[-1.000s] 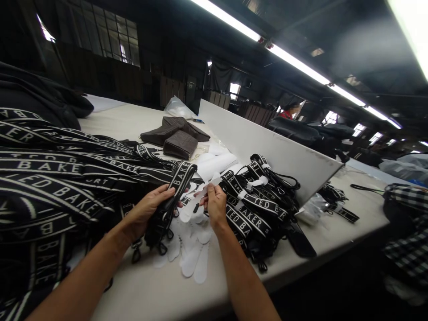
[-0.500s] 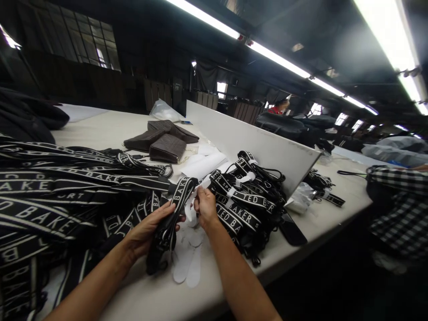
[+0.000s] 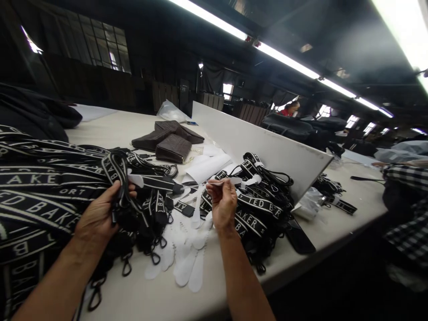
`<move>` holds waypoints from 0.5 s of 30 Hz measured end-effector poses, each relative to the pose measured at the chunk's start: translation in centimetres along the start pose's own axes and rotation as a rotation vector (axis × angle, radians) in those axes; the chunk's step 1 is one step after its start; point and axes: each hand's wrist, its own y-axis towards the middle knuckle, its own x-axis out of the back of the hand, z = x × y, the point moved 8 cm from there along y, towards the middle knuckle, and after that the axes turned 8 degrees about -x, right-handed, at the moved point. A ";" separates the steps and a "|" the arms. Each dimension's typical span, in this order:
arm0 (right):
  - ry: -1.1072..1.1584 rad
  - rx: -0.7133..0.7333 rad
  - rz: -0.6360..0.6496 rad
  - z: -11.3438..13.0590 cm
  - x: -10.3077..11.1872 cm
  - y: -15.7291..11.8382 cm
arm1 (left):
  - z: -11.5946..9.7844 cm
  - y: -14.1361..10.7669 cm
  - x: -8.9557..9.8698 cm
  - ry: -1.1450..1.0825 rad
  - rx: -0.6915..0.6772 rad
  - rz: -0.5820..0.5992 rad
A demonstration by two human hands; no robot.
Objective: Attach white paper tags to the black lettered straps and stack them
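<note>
My left hand (image 3: 100, 214) is closed around a folded black webbing strap (image 3: 115, 167) with white lettering; a white tab sticks out beside its fingers. Metal snap hooks (image 3: 95, 298) hang below that hand. Thumb and fingertips of my right hand (image 3: 224, 207) pinch a thin white paper strip (image 3: 218, 182). Under and between the hands, several white strips with rounded ends (image 3: 195, 272) lie fanned on the table. Long loose straps (image 3: 33, 178) are heaped on the left. Folded straps bound with white bands form a pile (image 3: 256, 203) by my right hand.
Brown quilted bags (image 3: 174, 148) and white paper (image 3: 209, 167) lie farther back on the table (image 3: 133, 294). An upright white board (image 3: 254, 131) runs behind the strap pile. A black phone (image 3: 299, 236) is near the right edge. A person in a checkered sleeve (image 3: 406, 223) is at the right.
My left hand has moved left with the folded strap, away from my right hand. My right hand has separated from the strap and now pinches a white strip. The view has shifted slightly.
</note>
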 end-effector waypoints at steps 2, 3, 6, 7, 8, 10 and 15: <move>-0.001 0.063 0.016 0.7 -0.2 -0.2 | -0.2 -0.2 0.5 0.007 -0.027 -0.083; -0.017 0.062 0.030 0.5 -0.3 -0.3 | 0.1 -0.5 0.2 0.003 -0.020 -0.088; -0.205 0.069 0.033 -0.5 -0.5 -0.5 | 1.1 -1.4 -2.0 0.081 0.003 0.056; -0.300 0.119 0.016 -0.6 -0.4 -0.7 | 1.3 -1.7 -2.5 0.103 -0.006 0.094; -0.393 0.182 -0.007 -0.5 -0.4 -0.9 | 1.2 -1.9 -2.8 0.122 -0.036 0.118; -0.504 0.267 -0.063 -0.6 -0.3 -1.2 | 0.7 -2.2 -3.3 0.138 -0.130 0.160; -0.228 -0.013 -0.096 -3.9 0.1 -1.1 | 2.3 -3.9 -5.4 0.104 -0.068 0.354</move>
